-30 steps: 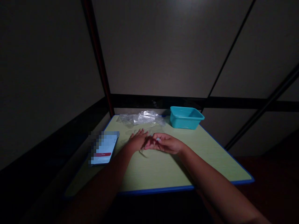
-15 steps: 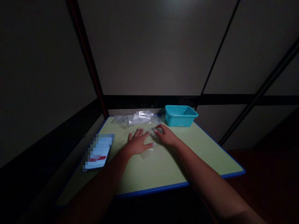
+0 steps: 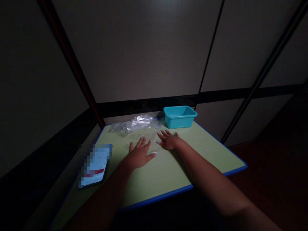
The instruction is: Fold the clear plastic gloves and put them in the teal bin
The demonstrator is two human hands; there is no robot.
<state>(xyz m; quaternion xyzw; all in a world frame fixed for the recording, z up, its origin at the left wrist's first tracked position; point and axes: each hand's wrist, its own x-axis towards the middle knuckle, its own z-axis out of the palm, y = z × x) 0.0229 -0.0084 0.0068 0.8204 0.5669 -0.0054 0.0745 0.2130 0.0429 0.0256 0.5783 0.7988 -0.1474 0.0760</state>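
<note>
Head view: the left hand [image 3: 140, 156] and right hand [image 3: 169, 141], fingers spread wide, press clear film [image 3: 156, 148] between the edges of the desk [image 3: 166, 176], crumpled plastic [image 3: 134, 124] along its far edge, teal bin [image 3: 180, 121] by the far right corner, phone [image 3: 98, 165] at the left edge.

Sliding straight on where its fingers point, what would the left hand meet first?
Beyond the thin film around it, the left hand would probably meet the crumpled clear plastic; depth is unclear.

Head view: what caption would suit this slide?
Left hand and right hand spread over clear film, crumpled plastic and a turquoise bin beyond.
</note>
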